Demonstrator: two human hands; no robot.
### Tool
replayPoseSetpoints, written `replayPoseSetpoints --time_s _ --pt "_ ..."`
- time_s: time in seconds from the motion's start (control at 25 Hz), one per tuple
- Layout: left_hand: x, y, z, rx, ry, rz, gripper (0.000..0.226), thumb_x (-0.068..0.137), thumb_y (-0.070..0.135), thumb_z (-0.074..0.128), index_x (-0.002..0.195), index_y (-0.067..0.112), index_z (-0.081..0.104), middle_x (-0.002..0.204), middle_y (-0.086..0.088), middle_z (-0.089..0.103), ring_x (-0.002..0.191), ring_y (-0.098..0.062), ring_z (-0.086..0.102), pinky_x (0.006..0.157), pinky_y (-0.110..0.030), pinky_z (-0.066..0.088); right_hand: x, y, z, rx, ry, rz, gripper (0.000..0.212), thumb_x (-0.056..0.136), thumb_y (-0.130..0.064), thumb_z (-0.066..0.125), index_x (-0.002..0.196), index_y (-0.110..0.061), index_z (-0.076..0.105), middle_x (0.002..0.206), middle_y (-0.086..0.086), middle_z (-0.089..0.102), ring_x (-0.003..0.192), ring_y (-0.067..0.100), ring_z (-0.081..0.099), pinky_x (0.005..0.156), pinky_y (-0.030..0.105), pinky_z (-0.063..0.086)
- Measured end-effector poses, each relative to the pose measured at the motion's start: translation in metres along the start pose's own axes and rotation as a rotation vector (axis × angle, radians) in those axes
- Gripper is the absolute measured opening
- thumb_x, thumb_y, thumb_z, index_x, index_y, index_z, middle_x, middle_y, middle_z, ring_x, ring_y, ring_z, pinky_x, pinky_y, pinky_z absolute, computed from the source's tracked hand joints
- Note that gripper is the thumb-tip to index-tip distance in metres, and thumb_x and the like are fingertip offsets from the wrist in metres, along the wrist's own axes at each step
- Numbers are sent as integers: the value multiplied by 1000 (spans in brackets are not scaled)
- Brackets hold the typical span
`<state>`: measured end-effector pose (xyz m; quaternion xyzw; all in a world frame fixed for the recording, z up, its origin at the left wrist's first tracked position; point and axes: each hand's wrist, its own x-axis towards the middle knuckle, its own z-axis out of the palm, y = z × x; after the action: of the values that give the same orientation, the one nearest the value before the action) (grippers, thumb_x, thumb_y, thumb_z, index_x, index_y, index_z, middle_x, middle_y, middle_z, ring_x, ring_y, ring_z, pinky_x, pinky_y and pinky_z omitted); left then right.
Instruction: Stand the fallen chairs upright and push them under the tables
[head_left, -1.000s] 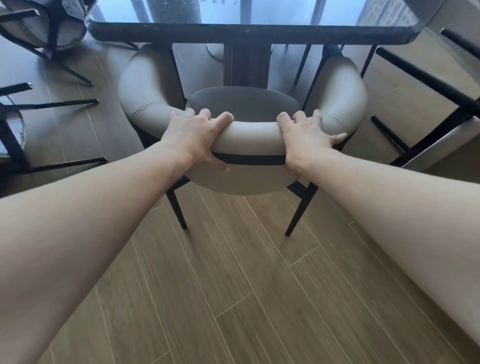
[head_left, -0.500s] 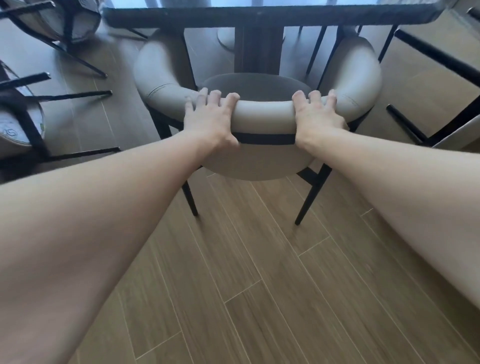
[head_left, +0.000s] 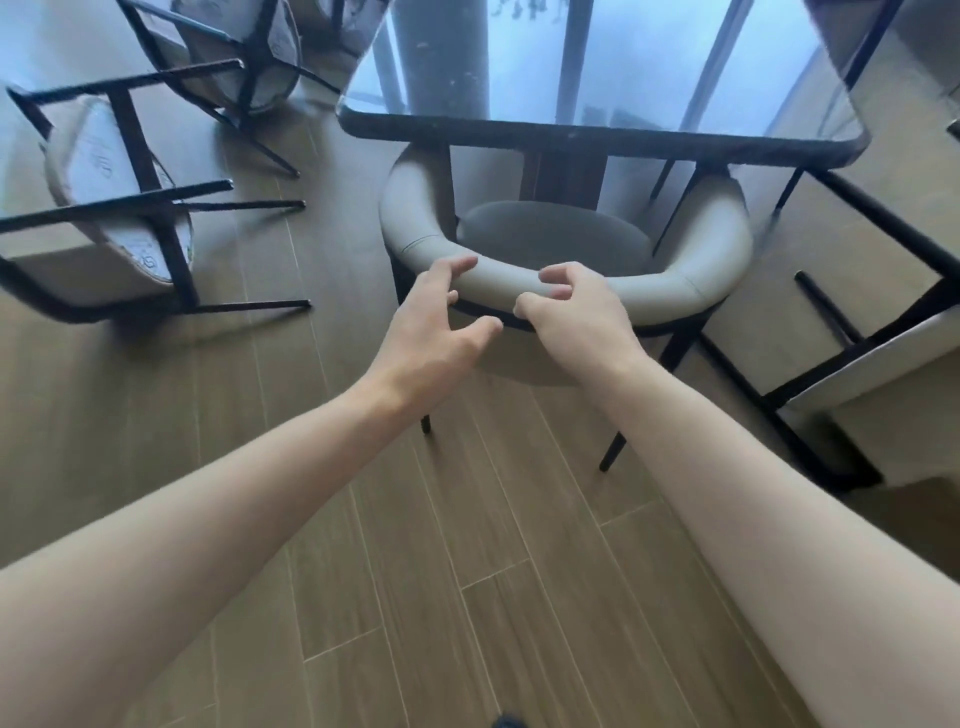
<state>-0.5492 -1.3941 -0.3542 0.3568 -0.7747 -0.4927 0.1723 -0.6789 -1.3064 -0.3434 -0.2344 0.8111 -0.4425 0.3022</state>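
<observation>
The grey chair (head_left: 566, 244) in the middle has been pushed under the bench (head_left: 602, 137). The left hand (head_left: 436, 322) and right hand (head_left: 566, 306) have just been lifted off, fingers loose, holding nothing. Fallen chairs (head_left: 104, 208) are left at the upper left.

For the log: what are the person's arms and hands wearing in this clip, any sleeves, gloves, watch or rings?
Nothing visible. Both forearms are bare right to the frame edge, with no sleeve cuffs. The left hand and right hand have no gloves, and no watch, bracelet or rings show on either.
</observation>
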Motion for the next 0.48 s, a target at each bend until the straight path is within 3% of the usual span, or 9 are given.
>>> replayPoseSetpoints --time_s 0.08,0.2,0.24,0.4,0.48 --pt "-28 33 -21 -54 63 -33 47 96 16 60 139 33 51 137 18 54 128 -2 49 101 -18 39 -38 -35 -16 107 -41 -49 41 90 -26 64 131 -26 58 124 -4 62 102 8 61 75 22 48" --pt "-73 81 -51 -225 141 -83 38 97 16 61 129 36 59 115 32 57 107 23 53 77 1 40 -94 -77 -45 236 -57 -113 30 92 -23 63 120 -31 64 114 -13 68 105 2 64 92 33 55" --pt "-89 96 -62 -288 159 -83 36 97 16 62 128 34 61 116 32 59 107 24 54 77 -1 42 -113 -89 -51 269 -66 -131 29 92 -21 63 118 -32 66 113 -14 69 105 0 64 95 35 55" --pt "-154 141 -113 -438 207 -12 43 83 31 67 124 41 65 128 24 66 123 6 58 100 -23 45 -187 -129 -63 411 -201 -185 33 93 -12 63 119 -33 67 116 -13 72 108 2 67 100 41 53" --pt "-184 153 -138 -455 213 37 48 76 38 70 123 45 65 131 25 65 125 3 59 101 -30 45 -213 -144 -62 446 -274 -198 36 93 -11 64 119 -35 67 117 -14 72 110 6 68 100 43 53"
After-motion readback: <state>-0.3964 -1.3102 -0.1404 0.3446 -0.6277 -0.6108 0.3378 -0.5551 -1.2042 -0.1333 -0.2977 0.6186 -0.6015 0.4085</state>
